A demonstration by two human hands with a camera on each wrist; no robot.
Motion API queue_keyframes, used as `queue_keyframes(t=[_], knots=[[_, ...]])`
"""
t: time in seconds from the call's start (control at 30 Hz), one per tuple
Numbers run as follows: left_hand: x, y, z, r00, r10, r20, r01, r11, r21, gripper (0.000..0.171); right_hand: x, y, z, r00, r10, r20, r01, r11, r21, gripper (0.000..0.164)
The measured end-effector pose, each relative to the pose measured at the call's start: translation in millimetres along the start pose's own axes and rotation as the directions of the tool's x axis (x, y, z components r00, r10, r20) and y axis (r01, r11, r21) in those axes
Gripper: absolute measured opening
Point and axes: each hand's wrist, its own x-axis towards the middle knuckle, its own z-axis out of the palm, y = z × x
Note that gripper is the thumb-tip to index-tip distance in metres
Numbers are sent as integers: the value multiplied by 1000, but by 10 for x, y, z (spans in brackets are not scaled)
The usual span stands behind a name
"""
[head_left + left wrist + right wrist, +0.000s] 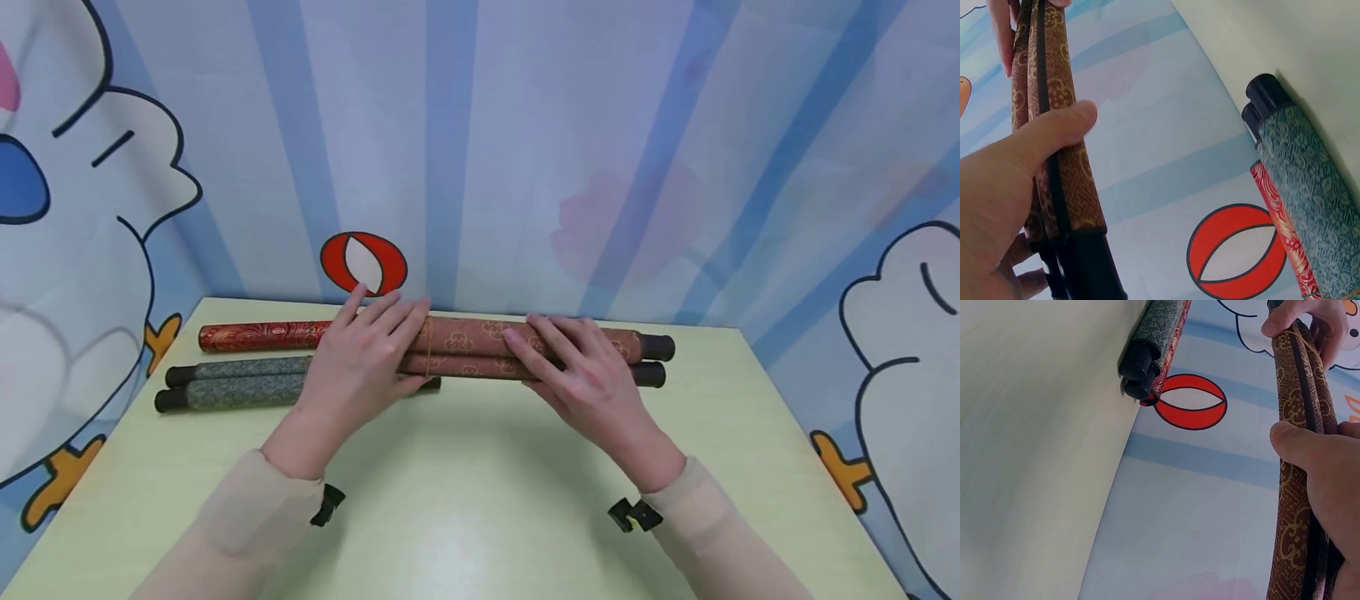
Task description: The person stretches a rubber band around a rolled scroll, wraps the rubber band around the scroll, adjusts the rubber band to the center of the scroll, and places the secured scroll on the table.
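Note:
Both my hands hold a brown scroll (468, 337), two rolls side by side in gold-patterned fabric with black end knobs. My left hand (358, 354) grips its left part; in the left wrist view the thumb (1063, 125) lies across the rolls and fingertips show behind. Toward the right end, my right hand (588, 379) grips it, thumb (1294, 440) over the front in the right wrist view. A thin band circles the scroll beside my left hand. Left of that hand lies a grey-green scroll (243, 390) with black knobs, partly hidden by it.
Behind the grey-green scroll is a red, gold-swirled scroll (262, 336). Everything is near the back edge of a pale yellow table (465, 500). A cartoon-printed curtain (510, 150) stands behind and at both sides.

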Motion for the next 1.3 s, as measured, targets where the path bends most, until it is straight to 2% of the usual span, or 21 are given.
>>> queue_keyframes(t=[0.2, 0.33, 0.53, 0.73, 0.83, 0.97, 1.13, 1.3], knots=[[38, 51, 23, 998, 30, -58, -27, 999, 47, 90, 3, -14, -2, 1000, 2, -16, -1, 1000, 7, 77], [58, 64, 29, 995, 30, -92, -26, 998, 52, 91, 26, -27, 5, 999, 6, -33, -6, 1000, -6, 80], [89, 76, 46, 991, 71, -113, -66, 997, 50, 87, 106, -57, 20, 999, -3, -55, 2, 1000, -16, 80], [-20, 31, -57, 991, 20, -131, -14, 999, 50, 98, 164, -49, -1, 999, 1, -49, -2, 1000, -12, 80], [-60, 10, -99, 992, 14, -128, -6, 998, 62, 96, 160, -39, -12, 999, -2, -49, 1, 1000, -17, 79], [-45, 9, -104, 995, 26, -101, -21, 998, 56, 89, 160, -45, -17, 999, -6, -46, 5, 1000, -23, 74], [-7, 1, -69, 995, 61, -78, -60, 998, 10, 86, 153, -83, 1, 998, -19, -52, 17, 999, -30, 74], [5, -6, -12, 990, 103, -100, -106, 994, -32, 85, 164, -127, 22, 998, -23, -61, 22, 999, -31, 74]])
